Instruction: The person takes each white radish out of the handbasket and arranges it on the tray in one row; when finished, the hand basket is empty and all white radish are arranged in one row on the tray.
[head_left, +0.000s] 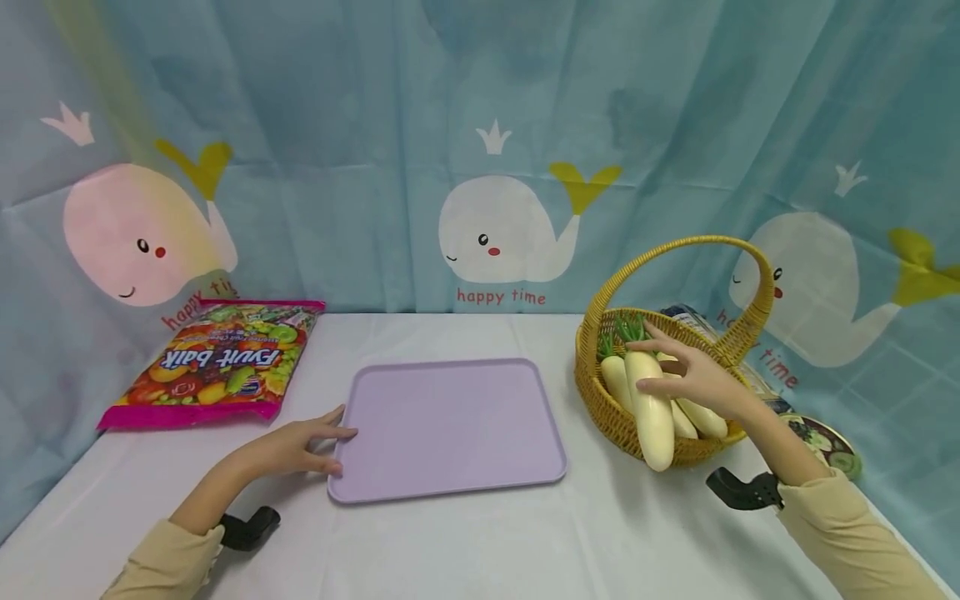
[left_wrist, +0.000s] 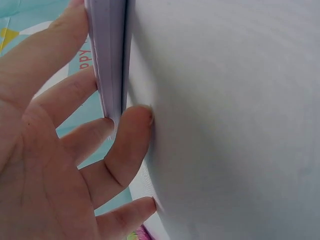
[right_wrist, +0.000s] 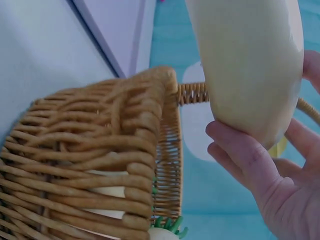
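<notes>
My right hand (head_left: 701,379) grips a white radish (head_left: 651,417) with green leaves at its top, over the front rim of a wicker basket (head_left: 594,392). In the right wrist view the thumb and fingers hold the sides of the radish (right_wrist: 250,65) near its rounded end. More white radishes (head_left: 617,379) lie inside the basket, partly hidden by that hand. At the left edge of a lilac tray (head_left: 450,429), the fingers of my left hand (head_left: 300,446) are spread and touch the rim. The left wrist view has the tray rim (left_wrist: 107,55) against the fingertips.
A pink bag of fruit candy (head_left: 217,362) lies at the back left. Behind the basket, whose tall handle (head_left: 697,240) arches up, is a dark package (head_left: 761,383). A round printed item (head_left: 825,442) sits to its right. A whale-print curtain (head_left: 360,167) hangs behind the white table.
</notes>
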